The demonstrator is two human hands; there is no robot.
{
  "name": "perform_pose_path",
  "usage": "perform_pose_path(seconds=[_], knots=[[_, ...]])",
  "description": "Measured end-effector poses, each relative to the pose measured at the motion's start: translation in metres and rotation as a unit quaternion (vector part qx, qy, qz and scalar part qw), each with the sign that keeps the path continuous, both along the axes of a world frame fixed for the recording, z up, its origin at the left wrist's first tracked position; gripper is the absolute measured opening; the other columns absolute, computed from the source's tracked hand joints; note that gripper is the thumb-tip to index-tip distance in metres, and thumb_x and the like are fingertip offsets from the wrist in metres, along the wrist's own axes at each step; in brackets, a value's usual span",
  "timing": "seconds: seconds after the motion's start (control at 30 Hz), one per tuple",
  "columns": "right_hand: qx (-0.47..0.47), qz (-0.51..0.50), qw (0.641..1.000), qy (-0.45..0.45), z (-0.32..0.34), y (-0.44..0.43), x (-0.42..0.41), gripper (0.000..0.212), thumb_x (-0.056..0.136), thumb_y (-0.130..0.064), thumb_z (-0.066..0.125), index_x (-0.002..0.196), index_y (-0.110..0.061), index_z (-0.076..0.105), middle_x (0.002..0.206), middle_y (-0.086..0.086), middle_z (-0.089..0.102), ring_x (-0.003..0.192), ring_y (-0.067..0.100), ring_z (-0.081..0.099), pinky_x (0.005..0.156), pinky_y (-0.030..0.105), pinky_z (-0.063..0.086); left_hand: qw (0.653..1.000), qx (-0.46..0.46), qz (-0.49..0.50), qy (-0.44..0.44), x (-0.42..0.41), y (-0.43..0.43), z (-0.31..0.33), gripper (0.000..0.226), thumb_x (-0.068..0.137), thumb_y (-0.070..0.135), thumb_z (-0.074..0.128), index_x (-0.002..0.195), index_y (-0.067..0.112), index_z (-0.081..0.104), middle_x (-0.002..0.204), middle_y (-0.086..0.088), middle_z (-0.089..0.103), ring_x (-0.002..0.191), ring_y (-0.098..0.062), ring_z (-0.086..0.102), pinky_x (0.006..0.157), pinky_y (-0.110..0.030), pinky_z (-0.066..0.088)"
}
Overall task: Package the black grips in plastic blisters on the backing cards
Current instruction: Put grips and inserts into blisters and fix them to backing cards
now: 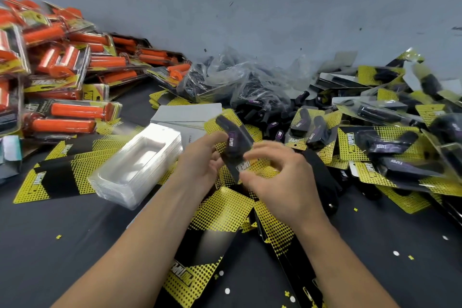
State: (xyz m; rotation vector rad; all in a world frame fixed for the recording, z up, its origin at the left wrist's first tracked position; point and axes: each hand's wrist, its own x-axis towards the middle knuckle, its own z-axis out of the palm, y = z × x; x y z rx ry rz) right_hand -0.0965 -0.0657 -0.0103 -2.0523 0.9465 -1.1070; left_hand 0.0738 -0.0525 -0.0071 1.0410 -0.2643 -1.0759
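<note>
Above the table [75, 245], the left hand [200, 157] grips a blister pack [240, 147] of black grips [226, 124] while the right hand [282, 177] pinches its backing card [252, 165], seemingly pressing the pack closed.

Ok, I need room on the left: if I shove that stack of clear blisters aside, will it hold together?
Probably not as one block: the stack of clear blisters is thin nested shells with fanned edges, so it may shear apart. It looks light and glossy, likely sliding easily on the table.
</note>
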Motion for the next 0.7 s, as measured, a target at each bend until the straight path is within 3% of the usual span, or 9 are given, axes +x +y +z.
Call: perform_pose_path(seconds=[0.03,0.1,0.17,0.2,0.27,0.33,0.37,0.57,0.7], knots=[[0.06,-0.017,0.997,-0.044,0.0,-0.002,-0.001,0.029,0.074,-0.028,0.086,0.1,-0.038,0.076,0.109,-0.023,0.069,0.109,-0.005,0.063,0.09,0.013,0.051,0.999,-0.023,-0.005,0.021,0.002,0.001,0.002,0.04,0.084,-0.005,0.068,0.122,-0.001,0.056,0.124,-0.026,0.069,0.107,-0.029,0.073,0.086,-0.04,0.063],[0.182,-0.031,0.978,-0.099,0.003,-0.007,-0.003,0.031,0.083,-0.027,0.083,0.107,-0.04,0.069,0.105,-0.012,0.073,0.094,0.005,0.072,0.077,0.025,0.06,0.996,-0.07,-0.031,0.052,0.003,0.003,0.003,0.071,0.073,-0.005,0.07,0.14,0.0,0.046,0.138,-0.029,0.061,0.113,-0.031,0.071,0.092,-0.042,0.062],[0.293,0.004,0.947,-0.13,0.001,-0.011,-0.003,0.03,0.092,-0.019,0.076,0.12,-0.022,0.067,0.091,0.002,0.077,0.072,0.017,0.075,0.063,0.029,0.061,0.99,-0.107,-0.067,0.057,0.003,0.006,0.002,0.089,0.067,-0.005,0.068,0.151,0.004,0.039,0.138,-0.026,0.062,0.107,-0.029,0.072,0.09,-0.04,0.063],[0.322,0.019,0.938,-0.13,-0.001,-0.013,-0.003,0.032,0.094,-0.017,0.074,0.124,-0.01,0.065,0.084,0.006,0.077,0.066,0.021,0.073,0.059,0.029,0.058,0.988,-0.12,-0.089,0.043,0.003,0.006,0.001,0.08,0.068,-0.005,0.067,0.145,0.004,0.046,0.133,-0.024,0.066,0.103,-0.028,0.072,0.088,-0.04,0.063],[0.319,0.035,0.943,-0.092,-0.002,-0.012,-0.004,0.022,0.095,-0.013,0.071,0.114,-0.002,0.069,0.074,0.01,0.074,0.062,0.024,0.068,0.056,0.028,0.055,0.985,-0.13,-0.116,0.007,0.001,0.007,0.0,0.056,0.072,-0.005,0.067,0.127,0.004,0.059,0.121,-0.022,0.071,0.1,-0.029,0.069,0.091,-0.04,0.062],[0.293,0.045,0.953,-0.062,-0.003,-0.011,-0.005,0.007,0.095,-0.008,0.069,0.092,-0.004,0.073,0.068,0.014,0.072,0.058,0.023,0.064,0.055,0.028,0.053,0.984,-0.132,-0.122,-0.018,0.002,0.006,-0.003,0.049,0.073,-0.004,0.067,0.122,0.004,0.064,0.116,-0.019,0.072,0.102,-0.03,0.068,0.091,-0.039,0.063],[0.289,0.045,0.955,-0.056,-0.002,-0.01,-0.006,0.009,0.094,-0.006,0.068,0.086,-0.005,0.073,0.066,0.015,0.072,0.056,0.022,0.062,0.054,0.028,0.053,0.982,-0.137,-0.126,-0.025,0.002,0.006,-0.004,0.048,0.073,-0.004,0.067,0.12,0.005,0.065,0.115,-0.018,0.073,0.103,-0.03,0.069,0.088,-0.039,0.063],[0.279,0.023,0.96,-0.02,0.0,-0.009,-0.007,0.019,0.08,0.008,0.063,0.073,-0.007,0.071,0.058,0.009,0.064,0.048,0.014,0.054,0.047,0.025,0.043,0.978,-0.151,-0.128,-0.06,0.002,0.003,-0.009,0.05,0.076,-0.004,0.067,0.125,0.004,0.063,0.112,-0.017,0.075,0.101,-0.028,0.073,0.091,-0.043,0.062],[0.268,-0.017,0.963,0.016,-0.001,-0.009,-0.004,0.015,0.08,-0.003,0.067,0.073,-0.015,0.074,0.054,0.003,0.065,0.048,0.014,0.059,0.05,0.029,0.046,0.976,-0.162,-0.127,-0.072,0.002,0.0,-0.01,0.038,0.078,-0.006,0.066,0.112,0.009,0.075,0.109,-0.017,0.075,0.096,-0.025,0.074,0.081,-0.037,0.062]])
